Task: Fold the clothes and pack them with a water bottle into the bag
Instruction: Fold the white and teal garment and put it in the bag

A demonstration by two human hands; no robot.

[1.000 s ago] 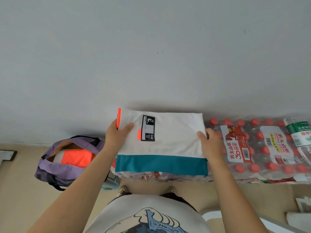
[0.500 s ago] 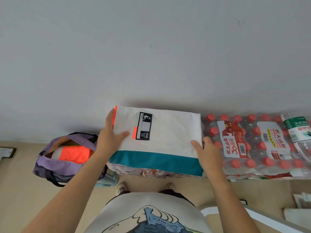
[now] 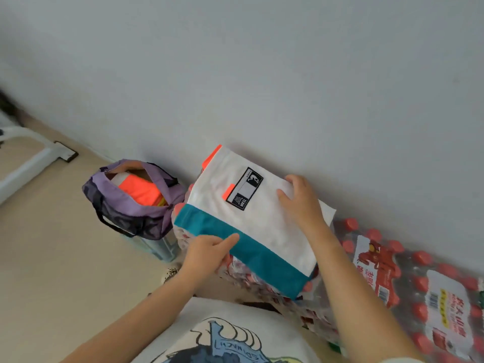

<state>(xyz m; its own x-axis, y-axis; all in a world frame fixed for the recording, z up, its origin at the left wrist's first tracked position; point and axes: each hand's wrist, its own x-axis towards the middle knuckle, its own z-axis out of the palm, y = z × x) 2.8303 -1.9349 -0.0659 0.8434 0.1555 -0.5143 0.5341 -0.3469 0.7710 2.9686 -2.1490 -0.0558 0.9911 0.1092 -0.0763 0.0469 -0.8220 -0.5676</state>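
1. The purple bag (image 3: pixel 136 203) stands open on the floor, left of the left hand's grip, with an orange garment (image 3: pixel 138 189) inside; what lies under it is hidden.
2. The folded white garment (image 3: pixel 251 218) lies on shrink-wrapped bottle packs (image 3: pixel 392 279). Its black patch reads "TEAM"; a teal band runs along the near edge.
3. The left hand (image 3: pixel 209 254) pinches the teal band, thumb on top, fingers hidden beneath.
4. The right hand (image 3: pixel 301 203) lies flat on the white part, fingers spread.
5. Pack labels right of the grip carry red print and barcodes, too blurred to read; the packs are cut off at the frame's edge.
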